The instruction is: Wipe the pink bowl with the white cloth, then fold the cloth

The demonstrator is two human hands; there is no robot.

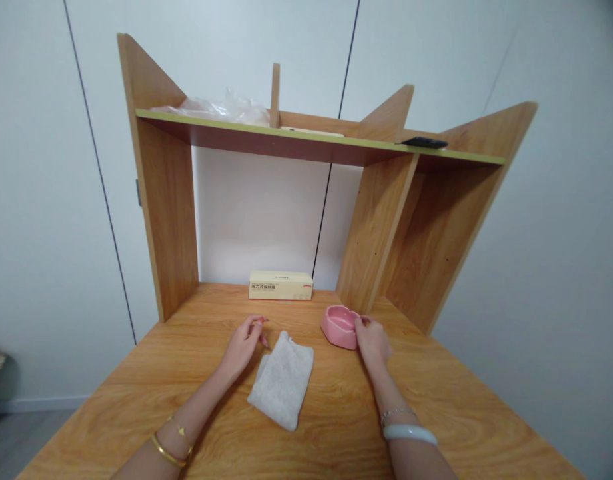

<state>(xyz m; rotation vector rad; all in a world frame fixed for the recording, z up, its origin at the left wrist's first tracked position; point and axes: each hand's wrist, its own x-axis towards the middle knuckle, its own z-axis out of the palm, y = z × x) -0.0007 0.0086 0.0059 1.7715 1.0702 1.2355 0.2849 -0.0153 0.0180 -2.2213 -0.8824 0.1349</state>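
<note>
A pink angular ashtray (pixel 340 328) sits at the right of the desk's middle, below the shelf divider. My right hand (pixel 373 341) grips its right rim, thumb and fingers closed on the edge. To the left, my left hand (pixel 247 340) hovers at or just above the wood, fingers apart and nothing in them. A folded light-grey cloth (pixel 284 381) lies flat between my two forearms, just right of my left hand and touched by neither hand.
Behind the hands a cream cling-film box (pixel 280 287) stands at the desk's back edge. The wooden shelf unit (pixel 171 220) frames the desk. On its upper board lie a clear plastic bag (pixel 221 109) and a dark flat object (pixel 425 142).
</note>
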